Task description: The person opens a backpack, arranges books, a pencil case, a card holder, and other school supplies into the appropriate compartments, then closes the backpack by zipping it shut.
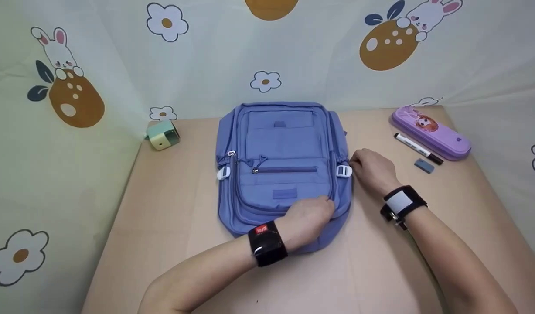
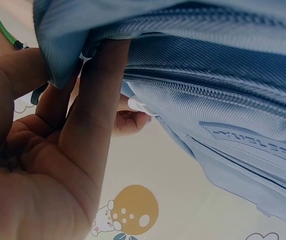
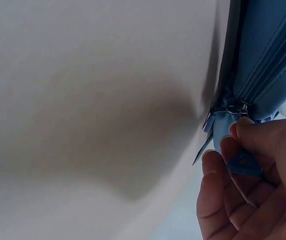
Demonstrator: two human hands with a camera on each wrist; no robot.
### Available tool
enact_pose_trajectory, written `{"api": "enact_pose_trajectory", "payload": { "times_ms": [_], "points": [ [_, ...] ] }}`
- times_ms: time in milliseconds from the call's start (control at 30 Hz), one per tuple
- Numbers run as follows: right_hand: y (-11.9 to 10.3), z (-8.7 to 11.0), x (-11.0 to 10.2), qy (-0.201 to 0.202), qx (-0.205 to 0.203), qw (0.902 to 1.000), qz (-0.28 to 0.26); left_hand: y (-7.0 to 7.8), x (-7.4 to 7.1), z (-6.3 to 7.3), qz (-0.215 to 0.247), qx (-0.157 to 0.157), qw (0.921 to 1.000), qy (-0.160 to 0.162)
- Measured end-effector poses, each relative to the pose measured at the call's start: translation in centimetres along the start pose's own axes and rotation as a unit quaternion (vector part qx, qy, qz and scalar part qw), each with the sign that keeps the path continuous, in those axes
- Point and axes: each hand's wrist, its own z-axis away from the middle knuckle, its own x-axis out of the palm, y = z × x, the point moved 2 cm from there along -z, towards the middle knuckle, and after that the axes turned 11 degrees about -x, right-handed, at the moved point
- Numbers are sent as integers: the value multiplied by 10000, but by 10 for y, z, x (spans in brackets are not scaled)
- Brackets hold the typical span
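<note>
A blue backpack (image 1: 289, 144) lies front side up on the table, with a white buckle (image 1: 344, 171) on its right side. Near the bag's lower right corner, my left hand (image 1: 308, 218) pinches a fold of its fabric; the left wrist view shows the thumb and fingers around this cloth (image 2: 58, 45), close to a zipper (image 2: 217, 92). At the bag's right side, my right hand (image 1: 374, 172) holds a zipper pull (image 3: 243, 111) between thumb and forefinger. A blue triangular tab (image 3: 245, 165) hangs against those fingers. In the head view the right fingertips are partly hidden.
At the table's right lie a purple pencil case (image 1: 428, 133), a black-and-white marker (image 1: 417, 148) and a grey-blue eraser (image 1: 424, 165). A green pencil sharpener (image 1: 162, 135) stands at the back left. Patterned cloth (image 1: 206, 65) hangs behind and along both sides.
</note>
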Motion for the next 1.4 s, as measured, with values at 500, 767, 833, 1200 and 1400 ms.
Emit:
{"api": "enact_pose_trajectory", "payload": {
  "times_ms": [500, 767, 833, 1200, 1400],
  "points": [
    [0, 0, -1, 1, 68, 10000, 9, -1, 1, -1, 225, -134, 9996, -75],
    [-2, 5, -17, 314, -80, 9994, 102, -3, 1, 4, 134, -217, 9996, -100],
    [-6, 6, -20, 332, -150, 9993, 115, -7, -2, 9, 132, -174, 9998, 1],
    [-42, 7, -27, 776, -1129, 9906, -40, -86, -19, 45, 991, -611, 9850, 1277],
    [-75, -1, -26, 790, -2149, 9734, -48, -155, -15, 52, 841, -1304, 9647, 2129]
  ]
}}
